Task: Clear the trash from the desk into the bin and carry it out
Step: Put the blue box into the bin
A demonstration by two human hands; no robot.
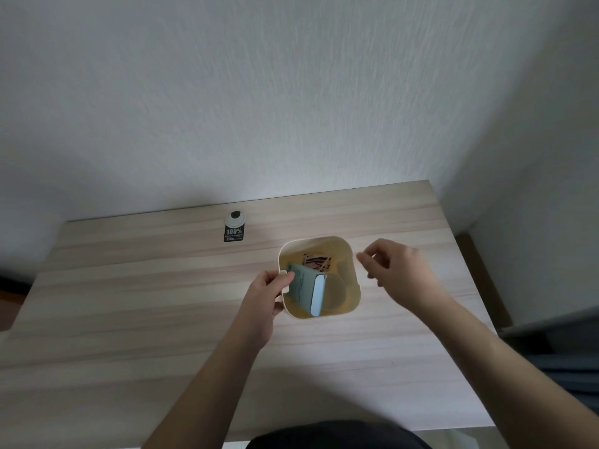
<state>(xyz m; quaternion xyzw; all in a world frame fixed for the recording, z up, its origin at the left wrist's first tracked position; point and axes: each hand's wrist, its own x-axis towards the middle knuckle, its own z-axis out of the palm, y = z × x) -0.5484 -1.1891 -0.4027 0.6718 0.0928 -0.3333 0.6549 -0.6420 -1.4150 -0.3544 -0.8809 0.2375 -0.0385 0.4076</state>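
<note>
A small cream bin (353,270) with a yellowish inside stands on the wooden desk (162,303). A pale blue-green box (304,288) leans inside it, with a striped brown wrapper (317,262) deeper down. My left hand (265,299) grips the bin's left rim at its small handle tab, thumb touching the box. Just right of the bin, my right hand (398,273) hovers above the desk, its fingers loosely curled and holding nothing.
A black tag reading "100%" with a round white cap (235,229) lies near the desk's back edge. White walls close in behind and to the right. A dark grey object (557,345) sits beyond the desk's right edge.
</note>
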